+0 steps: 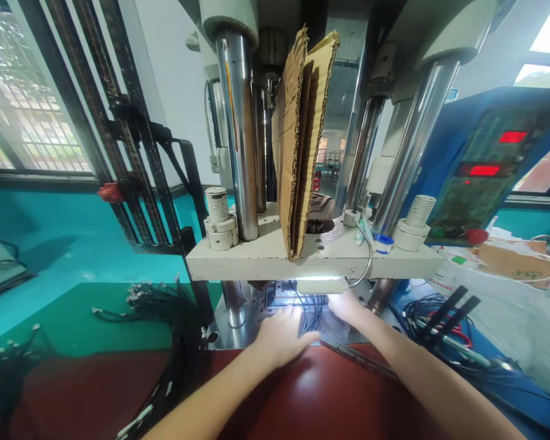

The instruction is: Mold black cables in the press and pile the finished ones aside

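Both my hands reach under the cream press plate (266, 260) of a vertical moulding machine. My left hand (282, 336) lies palm down on the metal bed, fingers stretched forward beside a bundle of dark blue wires (310, 311). My right hand (348, 307) rests just right of those wires under a bright lamp (321, 286); glare washes out its fingers. The wires run into the lit mould area (282, 296). A red mat (302, 397) lies beneath my forearms.
Folded cardboard (300, 140) stands on the plate between chrome columns (238, 128). Black cable bundles (165, 330) lie at left on a green surface. A blue control panel (486, 165) with red displays, plastic bags (508, 305) and more cables (440, 318) sit at right.
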The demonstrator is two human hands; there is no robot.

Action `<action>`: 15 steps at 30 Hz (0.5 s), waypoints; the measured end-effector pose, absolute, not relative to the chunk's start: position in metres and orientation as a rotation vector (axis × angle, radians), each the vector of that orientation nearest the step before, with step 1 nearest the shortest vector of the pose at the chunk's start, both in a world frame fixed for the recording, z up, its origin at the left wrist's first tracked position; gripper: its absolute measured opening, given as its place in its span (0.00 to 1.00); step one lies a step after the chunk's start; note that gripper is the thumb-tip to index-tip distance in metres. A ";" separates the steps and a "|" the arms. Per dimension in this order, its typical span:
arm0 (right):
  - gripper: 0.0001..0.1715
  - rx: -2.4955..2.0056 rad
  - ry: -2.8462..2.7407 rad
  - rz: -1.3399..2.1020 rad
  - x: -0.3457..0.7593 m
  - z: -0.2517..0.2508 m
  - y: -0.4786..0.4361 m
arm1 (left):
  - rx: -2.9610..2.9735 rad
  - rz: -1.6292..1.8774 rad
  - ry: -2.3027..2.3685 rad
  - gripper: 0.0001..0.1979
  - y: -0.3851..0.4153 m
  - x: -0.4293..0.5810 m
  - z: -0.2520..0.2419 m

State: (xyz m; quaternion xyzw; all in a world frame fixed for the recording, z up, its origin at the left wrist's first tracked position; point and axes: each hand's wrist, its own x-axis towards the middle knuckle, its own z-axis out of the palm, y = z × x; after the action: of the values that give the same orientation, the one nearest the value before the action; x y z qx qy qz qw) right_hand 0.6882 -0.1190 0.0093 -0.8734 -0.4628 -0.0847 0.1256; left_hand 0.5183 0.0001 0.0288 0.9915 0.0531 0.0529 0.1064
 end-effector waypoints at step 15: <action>0.19 -2.501 -1.623 -0.653 0.679 -0.019 -0.129 | 3.071 0.286 -0.356 0.25 0.065 0.545 0.012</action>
State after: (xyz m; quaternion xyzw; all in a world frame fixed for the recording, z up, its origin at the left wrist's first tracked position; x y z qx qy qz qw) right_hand 0.6794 -0.1294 -0.0191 -0.8186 -0.5312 -0.2136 0.0448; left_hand 0.5452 0.0652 0.0117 0.9890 -0.1147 0.0920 0.0185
